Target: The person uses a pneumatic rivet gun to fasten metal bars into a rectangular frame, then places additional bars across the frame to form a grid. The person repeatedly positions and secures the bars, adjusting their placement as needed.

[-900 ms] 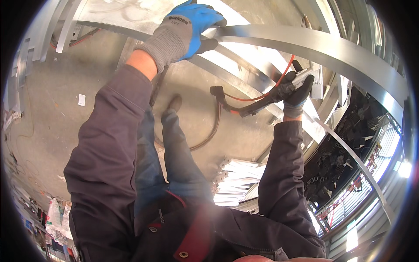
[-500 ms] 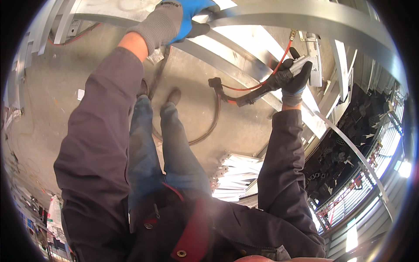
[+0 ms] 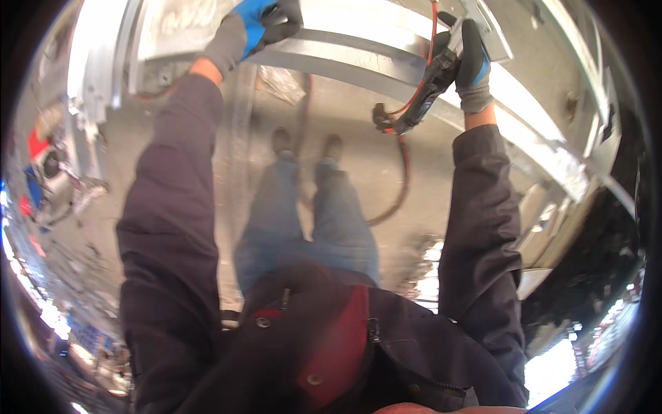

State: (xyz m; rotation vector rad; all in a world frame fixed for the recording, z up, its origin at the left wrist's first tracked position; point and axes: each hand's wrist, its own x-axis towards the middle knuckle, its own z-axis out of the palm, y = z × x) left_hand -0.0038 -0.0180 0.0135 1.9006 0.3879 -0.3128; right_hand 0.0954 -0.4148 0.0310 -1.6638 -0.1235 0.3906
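Observation:
Near the top edge, my left hand (image 3: 258, 27) wears a blue and grey glove with dark fingertips. Its fingers are curled together just above a pale metal bar (image 3: 345, 58); what lies in them, if anything, I cannot make out. My right hand (image 3: 472, 65), gloved alike, is wrapped around a hand tool (image 3: 431, 83) at the upper right. The tool has a dark body, and a thin red hose (image 3: 433, 34) runs along it. A silver metal piece (image 3: 489, 27) is right beside that hand; whether it belongs to the tool is unclear.
Long bright metal profiles (image 3: 531, 114) slant across the upper right. A thicker hose (image 3: 403, 186) curves down to the concrete floor (image 3: 358, 145). Crumpled clear plastic (image 3: 281, 84) lies under the bar. Metal lengths (image 3: 96, 76) stand at the left, near blurred red and blue things.
The view has shifted. My left hand has come away from the long curved strip it was against, and sits further left. My right hand and the tool are higher in view, the tool more steeply angled.

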